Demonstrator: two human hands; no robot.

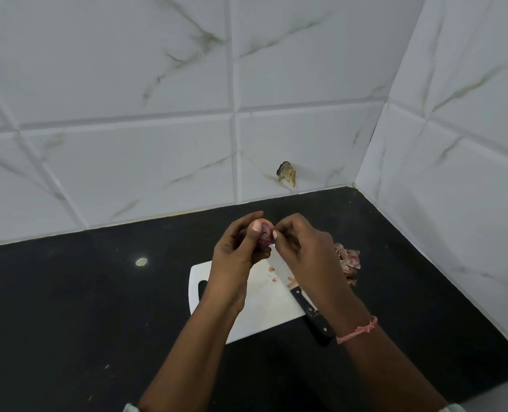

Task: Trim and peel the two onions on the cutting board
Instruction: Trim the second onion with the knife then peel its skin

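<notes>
We stand at a black countertop in a corner of white tiled wall. On it lies the white cutting board, and on the board's right side rests the knife, its blade pointing away from us and its black handle towards us. Just right of the board, partly behind our right wrist, is a heap of onion skins.

Above the far end of the board we hold one small red onion in the air, between the two hands. Our left hand grips it from the left, fingers curled round it and the thumb pressed on its front. A cut end faces us, so its long axis seems to point roughly towards the camera. Our right hand touches the onion's right edge, thumb and forefinger closed together, it seems on a bit of skin. We cannot see the second onion.
</notes>
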